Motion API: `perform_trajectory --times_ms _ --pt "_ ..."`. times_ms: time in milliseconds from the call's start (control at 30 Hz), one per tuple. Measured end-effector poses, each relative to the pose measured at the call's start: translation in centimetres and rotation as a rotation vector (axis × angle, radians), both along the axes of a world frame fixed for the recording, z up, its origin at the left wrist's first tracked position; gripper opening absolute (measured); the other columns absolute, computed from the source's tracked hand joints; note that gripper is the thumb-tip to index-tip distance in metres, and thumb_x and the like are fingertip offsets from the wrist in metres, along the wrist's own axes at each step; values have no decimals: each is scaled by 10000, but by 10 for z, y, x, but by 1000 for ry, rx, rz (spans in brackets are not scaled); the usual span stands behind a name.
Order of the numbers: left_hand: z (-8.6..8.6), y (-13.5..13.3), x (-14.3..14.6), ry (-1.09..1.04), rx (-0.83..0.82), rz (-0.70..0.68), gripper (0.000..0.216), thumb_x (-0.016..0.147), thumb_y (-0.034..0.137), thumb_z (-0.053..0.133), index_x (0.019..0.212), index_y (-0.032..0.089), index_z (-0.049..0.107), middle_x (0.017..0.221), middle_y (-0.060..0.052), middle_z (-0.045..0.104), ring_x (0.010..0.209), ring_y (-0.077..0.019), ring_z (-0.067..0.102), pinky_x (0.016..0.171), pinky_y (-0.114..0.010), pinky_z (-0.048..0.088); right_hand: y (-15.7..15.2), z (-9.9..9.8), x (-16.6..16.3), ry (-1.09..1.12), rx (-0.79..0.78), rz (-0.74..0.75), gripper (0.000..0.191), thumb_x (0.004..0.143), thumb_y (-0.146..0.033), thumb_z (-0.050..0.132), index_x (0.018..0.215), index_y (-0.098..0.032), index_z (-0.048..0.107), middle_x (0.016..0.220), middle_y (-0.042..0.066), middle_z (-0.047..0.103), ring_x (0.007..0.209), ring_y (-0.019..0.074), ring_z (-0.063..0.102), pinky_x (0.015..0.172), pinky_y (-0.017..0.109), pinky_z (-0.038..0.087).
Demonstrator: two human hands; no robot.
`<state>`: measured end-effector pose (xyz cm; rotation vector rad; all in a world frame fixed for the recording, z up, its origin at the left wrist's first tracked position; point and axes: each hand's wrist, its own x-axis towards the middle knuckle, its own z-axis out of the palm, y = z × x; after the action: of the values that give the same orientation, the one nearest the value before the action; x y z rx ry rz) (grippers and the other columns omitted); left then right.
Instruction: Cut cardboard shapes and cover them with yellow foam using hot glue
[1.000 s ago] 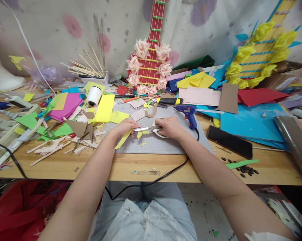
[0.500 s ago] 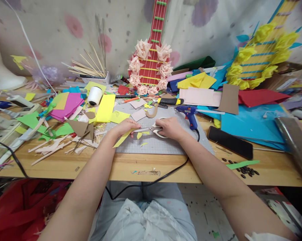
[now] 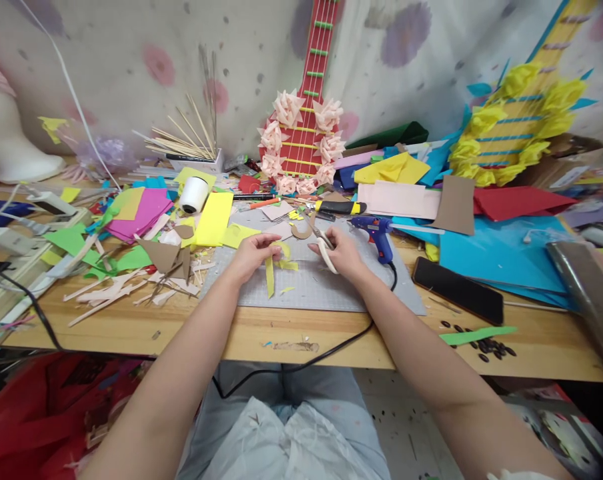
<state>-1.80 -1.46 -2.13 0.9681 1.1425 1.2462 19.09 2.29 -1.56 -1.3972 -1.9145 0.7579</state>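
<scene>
My left hand (image 3: 255, 257) is closed over the grey cutting mat (image 3: 311, 290), pinching a strip of yellow paper (image 3: 270, 277) that hangs down from the fingers. A curved yellow piece shows by the fingertips; whether it joins the strip I cannot tell. In my right hand (image 3: 344, 255) is a pair of scissors (image 3: 326, 254) with pale handles, its blades pointing away from me, apart from the paper. Small yellow scraps (image 3: 287, 265) lie on the mat between the hands. Beyond them rests a brown hook-shaped piece (image 3: 302, 231).
A blue glue gun (image 3: 375, 233) lies right of my right hand, its black cord crossing the table edge. Nearby are a phone (image 3: 458, 291), a yellow-black cutter (image 3: 337, 207) and a white roll (image 3: 194, 195). Paper scraps crowd the left. A red paper guitar (image 3: 301, 143) stands behind.
The scissors have come away from the yellow strip and swung to point away from me. My left hand has turned the strip so it hangs down.
</scene>
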Motion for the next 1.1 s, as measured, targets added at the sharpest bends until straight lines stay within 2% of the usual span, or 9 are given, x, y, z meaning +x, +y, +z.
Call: perform_trajectory --times_ms 100,200,367,500,600,700,800,967,1100 --pt "-3 1 10 -21 34 66 389 511 231 769 871 131 659 712 -15 648 608 -135 623 657 -306 517 -3 1 -14 250 -197 109 362 630 -467 665 749 -224 424 710 -9 601 625 138 560 546 259 413" --pt "-5 2 17 3 41 101 355 530 228 751 858 131 653 647 2 615 555 -134 606 590 -289 504 -5 -3 -25 385 -289 186 418 558 -396 731 776 -217 423 730 -18 609 623 120 564 574 258 439" --pt "-3 2 20 18 52 84 404 537 236 753 909 130 634 642 5 622 534 -122 596 570 -265 496 -3 -7 -28 443 -322 137 413 525 -294 758 766 -204 434 684 -42 591 573 95 545 549 245 441" --pt "2 2 20 -22 -6 98 366 653 383 688 917 138 623 785 -47 668 589 -138 631 598 -281 517 -3 1 -27 539 -387 82 441 491 -248 782 741 -207 422 633 -59 564 535 90 540 522 241 443" --pt "4 2 20 -20 -28 85 406 697 484 624 913 140 620 798 -64 671 603 -153 642 566 -274 511 -5 8 -25 565 -413 77 443 483 -236 787 717 -209 411 612 -63 559 523 86 535 522 238 444" --pt "5 1 21 52 -28 14 401 580 457 726 794 135 618 681 -28 644 561 -151 624 519 -257 493 -9 11 -24 557 -416 84 426 501 -242 778 712 -213 409 609 -66 555 514 83 527 514 236 439" --pt "3 0 23 64 -19 16 396 486 415 781 677 144 564 589 10 605 524 -138 601 495 -244 476 -11 12 -24 549 -425 104 411 524 -252 768 726 -214 411 618 -64 561 510 80 520 507 232 435" --pt "4 -2 24 48 -20 71 422 464 432 778 656 155 524 568 21 596 502 -131 589 459 -231 454 -8 5 -26 541 -432 118 460 486 -250 787 740 -206 406 613 -67 566 518 72 520 509 216 428" --pt "8 -3 24 55 -52 24 400 513 468 746 635 146 542 554 4 594 488 -136 581 476 -258 474 -5 0 -29 527 -431 99 463 483 -262 787 743 -206 408 621 -72 571 523 69 527 510 211 432"
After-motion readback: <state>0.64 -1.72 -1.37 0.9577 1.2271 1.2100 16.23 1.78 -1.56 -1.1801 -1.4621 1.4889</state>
